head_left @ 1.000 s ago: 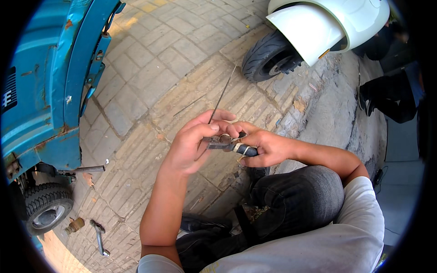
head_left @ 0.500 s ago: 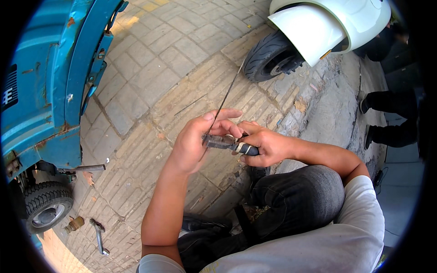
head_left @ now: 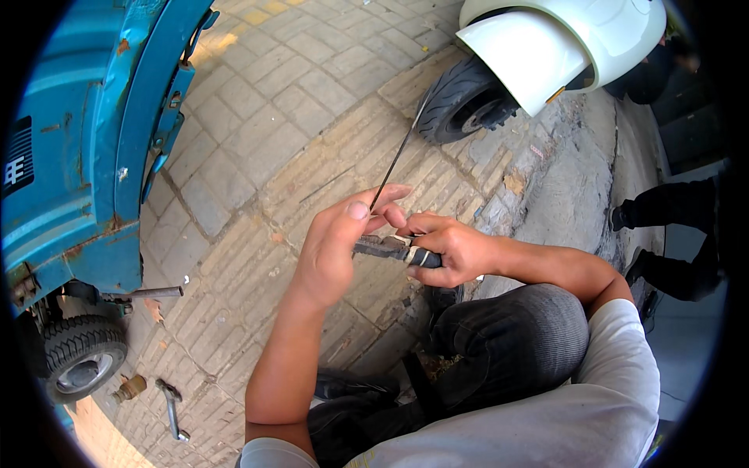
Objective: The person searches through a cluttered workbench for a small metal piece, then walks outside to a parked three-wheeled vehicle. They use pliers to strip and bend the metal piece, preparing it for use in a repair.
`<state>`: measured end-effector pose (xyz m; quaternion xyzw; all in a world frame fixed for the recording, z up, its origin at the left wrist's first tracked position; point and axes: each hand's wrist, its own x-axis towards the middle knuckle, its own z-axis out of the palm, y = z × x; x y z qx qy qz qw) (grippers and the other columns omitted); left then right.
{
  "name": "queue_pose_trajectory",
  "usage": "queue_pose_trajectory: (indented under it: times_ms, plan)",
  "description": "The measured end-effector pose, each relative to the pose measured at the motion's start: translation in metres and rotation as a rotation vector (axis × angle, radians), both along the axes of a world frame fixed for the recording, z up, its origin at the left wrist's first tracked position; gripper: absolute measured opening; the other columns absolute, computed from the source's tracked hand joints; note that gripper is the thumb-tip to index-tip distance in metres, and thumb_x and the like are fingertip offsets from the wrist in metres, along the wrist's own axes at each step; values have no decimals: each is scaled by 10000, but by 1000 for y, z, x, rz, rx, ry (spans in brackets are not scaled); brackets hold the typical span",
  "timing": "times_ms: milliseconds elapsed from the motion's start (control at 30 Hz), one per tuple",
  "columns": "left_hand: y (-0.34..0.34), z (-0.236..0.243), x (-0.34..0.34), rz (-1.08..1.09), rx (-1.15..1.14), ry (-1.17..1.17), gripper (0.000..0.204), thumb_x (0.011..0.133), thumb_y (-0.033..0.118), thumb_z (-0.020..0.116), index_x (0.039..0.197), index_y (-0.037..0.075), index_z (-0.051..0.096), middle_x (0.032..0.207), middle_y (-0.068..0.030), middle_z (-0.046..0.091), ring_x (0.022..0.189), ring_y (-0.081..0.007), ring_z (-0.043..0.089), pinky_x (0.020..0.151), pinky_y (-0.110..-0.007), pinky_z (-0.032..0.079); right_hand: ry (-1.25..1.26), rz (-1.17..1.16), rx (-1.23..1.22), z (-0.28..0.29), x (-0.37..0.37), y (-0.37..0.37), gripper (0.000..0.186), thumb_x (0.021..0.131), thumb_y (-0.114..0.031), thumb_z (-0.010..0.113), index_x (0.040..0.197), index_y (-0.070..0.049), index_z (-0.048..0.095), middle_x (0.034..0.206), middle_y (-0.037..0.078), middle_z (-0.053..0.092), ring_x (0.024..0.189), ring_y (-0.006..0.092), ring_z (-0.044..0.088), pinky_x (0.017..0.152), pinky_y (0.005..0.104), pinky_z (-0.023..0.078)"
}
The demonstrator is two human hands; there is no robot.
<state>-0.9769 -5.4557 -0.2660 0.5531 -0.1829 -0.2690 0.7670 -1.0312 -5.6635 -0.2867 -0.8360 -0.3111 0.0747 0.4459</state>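
My left hand (head_left: 334,238) pinches a thin dark wire (head_left: 395,165) between thumb and fingers. From there the wire runs up and to the right, its lighter far end passing in front of the scooter's tyre. My right hand (head_left: 451,248) is closed around the dark, light-banded handles of a pair of pliers (head_left: 381,247). The pliers' metal head points left, toward my left palm. How far the jaws stand apart, and whether they touch the wire, I cannot make out. The wire's near end is hidden by my left hand.
A white scooter's front fender (head_left: 538,62) and black tyre (head_left: 460,105) stand ahead on the right. A rusty blue vehicle (head_left: 70,156) is at left, with a metal pipe (head_left: 156,292) jutting out. A wrench-like tool (head_left: 172,409) and a brownish cylinder (head_left: 130,388) lie lower left. A bystander's legs (head_left: 679,234) show at right.
The wire, which earlier crossed the pliers' jaws and extended below them, now shows only above my left thumb. My left thumb has shifted slightly. The bystander's legs have moved nearer.
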Motion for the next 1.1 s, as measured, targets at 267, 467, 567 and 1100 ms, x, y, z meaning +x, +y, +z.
queue_pose_trajectory:
  times_ms: [267,467,567,1100]
  plan:
    - [-1,-17,8,168,1,-4,611,932,385,296,1210,-110,523,947,-148,629,975,-264,587,911,-411,446,70,-123,18,-9,4,4,206,715,-129,693,647,16,563,733,154,593,629,344,584,570,395,463]
    - [8,-22,12,316,60,47,443,927,272,432,1117,-98,585,926,-138,635,862,-210,606,782,-343,493,111,-245,-55,-7,8,0,145,726,-93,692,701,12,595,693,133,592,622,298,587,568,365,457]
    - [19,-22,15,279,171,18,320,902,174,511,1057,-86,618,877,-113,642,782,-177,612,716,-307,500,123,-327,-85,-6,9,-2,113,732,-75,691,731,10,617,700,121,599,629,270,594,576,349,460]
    - [7,-10,8,249,126,72,238,891,134,604,1017,-65,638,781,-72,637,693,-135,589,664,-282,489,-56,-342,-42,0,12,-8,184,719,-96,685,665,24,556,685,147,562,653,333,566,570,399,455]
